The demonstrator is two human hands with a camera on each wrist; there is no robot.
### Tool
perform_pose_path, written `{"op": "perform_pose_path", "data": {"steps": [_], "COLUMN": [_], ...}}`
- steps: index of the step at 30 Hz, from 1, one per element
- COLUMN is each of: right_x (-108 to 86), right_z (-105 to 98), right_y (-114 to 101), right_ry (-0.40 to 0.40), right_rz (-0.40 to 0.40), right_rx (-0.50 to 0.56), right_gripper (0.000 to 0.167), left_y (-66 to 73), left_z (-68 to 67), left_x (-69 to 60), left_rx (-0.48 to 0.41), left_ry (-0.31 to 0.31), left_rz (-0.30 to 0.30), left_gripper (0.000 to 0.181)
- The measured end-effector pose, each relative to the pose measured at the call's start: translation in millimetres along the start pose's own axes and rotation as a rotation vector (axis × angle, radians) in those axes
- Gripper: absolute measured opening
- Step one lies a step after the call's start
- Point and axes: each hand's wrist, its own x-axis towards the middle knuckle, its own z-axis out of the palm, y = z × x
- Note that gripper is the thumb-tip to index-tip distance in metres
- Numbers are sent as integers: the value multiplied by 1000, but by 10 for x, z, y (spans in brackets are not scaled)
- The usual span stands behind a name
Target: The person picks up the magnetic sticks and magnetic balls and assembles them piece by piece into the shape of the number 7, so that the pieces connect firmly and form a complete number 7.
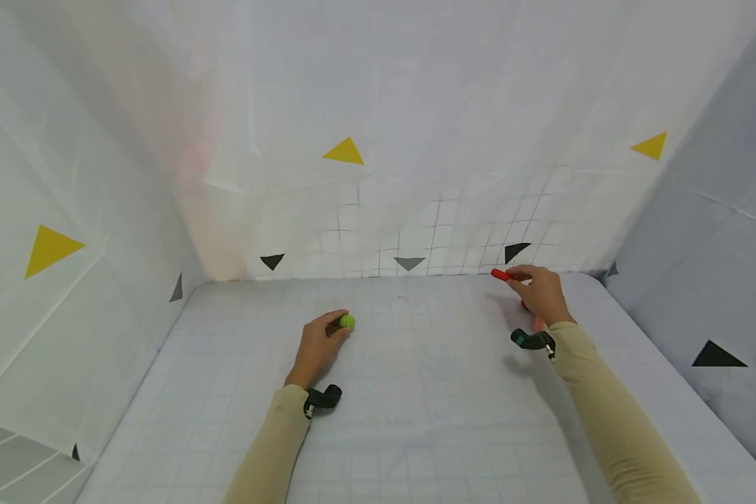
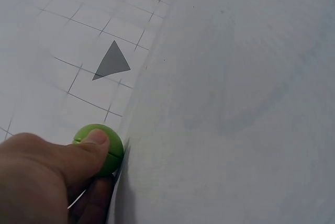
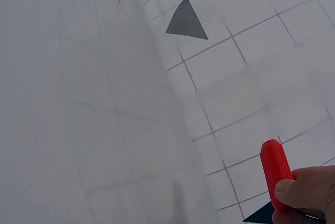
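My left hand (image 1: 318, 350) pinches a small green ball (image 1: 347, 321) between thumb and fingers, at the left middle of the white table. Thin grooves run over the ball (image 2: 114, 153) in the left wrist view. Farther back on the right, my right hand (image 1: 542, 290) holds a red ribbed stick-like piece (image 1: 500, 274), its free end pointing left. The right wrist view shows the thumb pressed on the lower part of this red piece (image 3: 275, 169); its lower end is hidden by the hand. A paler red patch (image 1: 537, 322) shows beneath the right wrist, too covered to identify.
The white table (image 1: 416, 392) has a faint grid and meets a white back wall (image 1: 453, 105) just behind the right hand. White sheets also close off both sides. Yellow triangles (image 1: 346, 151) and dark triangles (image 1: 273, 262) mark the walls. Each wrist carries a small black camera (image 1: 532, 340).
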Motion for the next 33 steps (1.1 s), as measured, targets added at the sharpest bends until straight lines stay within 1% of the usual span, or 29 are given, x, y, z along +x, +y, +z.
{"op": "perform_pose_path", "data": {"steps": [4,8,13,21,28,33], "right_x": [-4,-18,-35,-56,-108,-134], "right_z": [-22,-49,-75,-69,-58,-37], "right_y": [-88,-182,-293,-416,-529,-598], "right_ry": [27,43,39,46,34,53], "right_rz": [-37,-42,-32,-69,-60,-109], "right_rx": [3,17,32,33,41,50], "right_gripper": [26,27,29,27,28,26], "left_y": [20,29,30,17,-13,-14], "left_z": [-2,-4,-7,-13,-3,-2], "left_x": [-2,0,2,-4,7,10], "left_rx": [4,1,-10,14,15,16], "left_ry": [2,-4,-3,2,-1,0], "left_rz": [-8,-15,-12,2,5,6], "left_gripper": [41,41,41,41,42,42]}}
